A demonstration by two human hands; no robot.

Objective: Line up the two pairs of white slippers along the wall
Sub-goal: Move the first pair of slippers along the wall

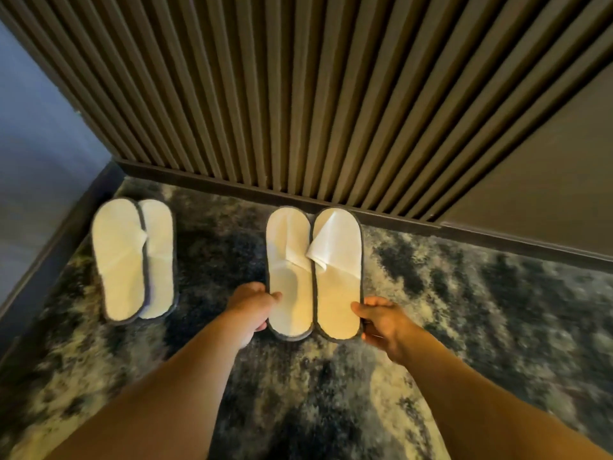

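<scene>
Two pairs of white slippers with dark grey edging are on the mottled carpet, toes toward the ribbed wall. The left pair [132, 258] lies near the corner, one slipper overlapping the other. The right pair sits side by side: the left slipper [289, 272] is gripped at its heel edge by my left hand [253, 305], and the right slipper [337, 273] is gripped at its heel edge by my right hand [381, 322]. The toes of this pair almost touch the baseboard [232, 189]. Its right slipper has its upper folded back.
A brown slatted wall [298, 94] runs across the back, with a plain dark panel [547, 177] at the right. A blue-grey side wall [36, 154] closes the left. Dark and pale patterned carpet [464, 293] spreads to the right and toward me.
</scene>
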